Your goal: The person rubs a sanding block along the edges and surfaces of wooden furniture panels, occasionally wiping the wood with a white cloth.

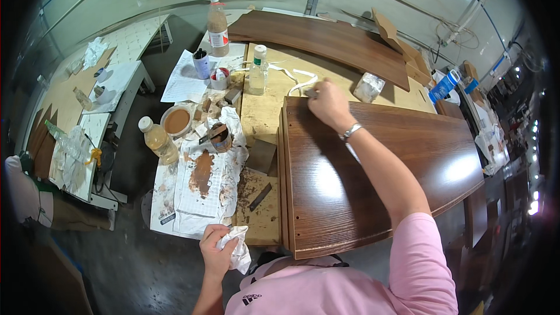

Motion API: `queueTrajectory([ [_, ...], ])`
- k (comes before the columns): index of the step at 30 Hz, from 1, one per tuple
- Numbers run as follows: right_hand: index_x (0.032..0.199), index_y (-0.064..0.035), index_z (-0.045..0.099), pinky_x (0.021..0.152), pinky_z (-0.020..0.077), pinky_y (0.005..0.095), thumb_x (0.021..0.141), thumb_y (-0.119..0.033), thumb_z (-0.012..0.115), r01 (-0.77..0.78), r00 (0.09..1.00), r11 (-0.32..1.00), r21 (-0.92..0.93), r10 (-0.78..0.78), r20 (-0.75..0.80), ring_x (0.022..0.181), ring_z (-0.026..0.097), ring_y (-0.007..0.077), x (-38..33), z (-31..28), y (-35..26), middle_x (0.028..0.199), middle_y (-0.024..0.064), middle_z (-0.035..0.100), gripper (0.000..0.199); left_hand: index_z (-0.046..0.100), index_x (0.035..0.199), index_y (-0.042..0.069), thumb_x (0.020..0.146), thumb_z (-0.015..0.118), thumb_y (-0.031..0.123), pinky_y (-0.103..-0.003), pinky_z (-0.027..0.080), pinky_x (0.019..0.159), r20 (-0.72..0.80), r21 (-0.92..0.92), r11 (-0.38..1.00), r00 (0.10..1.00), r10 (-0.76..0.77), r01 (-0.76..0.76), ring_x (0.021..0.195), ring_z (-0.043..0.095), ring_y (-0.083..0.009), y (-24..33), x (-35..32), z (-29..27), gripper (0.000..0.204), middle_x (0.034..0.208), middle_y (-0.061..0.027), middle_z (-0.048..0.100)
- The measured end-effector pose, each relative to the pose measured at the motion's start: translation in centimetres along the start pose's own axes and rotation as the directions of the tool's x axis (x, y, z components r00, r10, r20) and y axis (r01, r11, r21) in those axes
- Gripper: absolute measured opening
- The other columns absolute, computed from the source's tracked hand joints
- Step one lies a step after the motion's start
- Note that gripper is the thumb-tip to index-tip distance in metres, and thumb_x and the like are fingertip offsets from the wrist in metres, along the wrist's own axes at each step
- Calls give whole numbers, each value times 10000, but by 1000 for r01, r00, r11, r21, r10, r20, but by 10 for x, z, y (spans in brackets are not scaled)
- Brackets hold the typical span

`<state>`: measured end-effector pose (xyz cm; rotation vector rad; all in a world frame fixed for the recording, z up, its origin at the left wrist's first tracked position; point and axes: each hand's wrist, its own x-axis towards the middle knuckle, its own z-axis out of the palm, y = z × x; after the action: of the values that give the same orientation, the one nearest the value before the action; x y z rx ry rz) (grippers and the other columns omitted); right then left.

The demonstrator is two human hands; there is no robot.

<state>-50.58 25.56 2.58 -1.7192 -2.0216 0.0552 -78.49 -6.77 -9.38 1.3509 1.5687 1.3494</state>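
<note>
My left hand (214,252) is closed round a crumpled white cloth or paper wipe (239,251), low in front of the bench's near edge. Stretched out ahead, my right hand (331,105) reaches the far left corner of a stack of dark brown wooden panels (361,169). Its fingers pinch a small greyish piece (312,93) at the panel's far edge; they partly cover it, so its kind is unclear. Small dark holes mark the top panel's left end. Behind my right hand lies a loose white strip (302,73) on the bench.
Left of the panels are brown-stained paper (203,175), an open tin (220,138), a bowl of brown paste (177,121), a capped bottle (158,140) and a dark flat strip (260,197). A clear bottle (257,70), a white block (368,87) and a long brown panel (315,38) lie beyond.
</note>
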Motion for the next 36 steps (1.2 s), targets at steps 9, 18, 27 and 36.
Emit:
queueTrajectory([
  [9, 857, 24, 708, 843, 534, 474, 871, -212, 652, 53, 999, 996, 74, -53, -3, 926, 665, 379, -16, -2, -25, 982, 221, 657, 243, 668, 891, -50, 685, 752, -67, -321, 497, 815, 27, 39, 999, 999, 34, -35, 892, 635, -243, 3, 8, 14, 224, 971, -128, 637],
  [18, 861, 14, 726, 816, 567, 437, 775, -215, 760, -419, 898, 874, -246, 358, -256, 937, 694, 353, -30, -82, 171, 1025, 192, 693, 247, 656, 879, -56, 687, 714, -69, -330, 477, 837, -33, 71, 997, 999, 24, -21, 909, 616, -240, 12, 9, 1, 202, 953, -128, 633],
  [27, 842, 19, 732, 854, 551, 443, 785, -161, 690, -167, 977, 986, 24, 169, -131, 985, 678, 371, -33, -49, 101, 999, 209, 693, 194, 632, 907, -41, 778, 695, 38, -322, 444, 864, -54, 59, 966, 965, 256, -253, 914, 565, -219, 86, 93, 4, 164, 999, -112, 594],
  [36, 909, -9, 735, 839, 562, 431, 775, -150, 701, -465, 862, 883, -68, 433, -264, 977, 694, 353, -48, -112, 269, 1022, 195, 700, 198, 686, 867, 13, 796, 756, 127, -314, 453, 785, 262, -4, 832, 803, 536, -554, 864, 586, -196, 190, 119, 120, 152, 972, -106, 613],
])
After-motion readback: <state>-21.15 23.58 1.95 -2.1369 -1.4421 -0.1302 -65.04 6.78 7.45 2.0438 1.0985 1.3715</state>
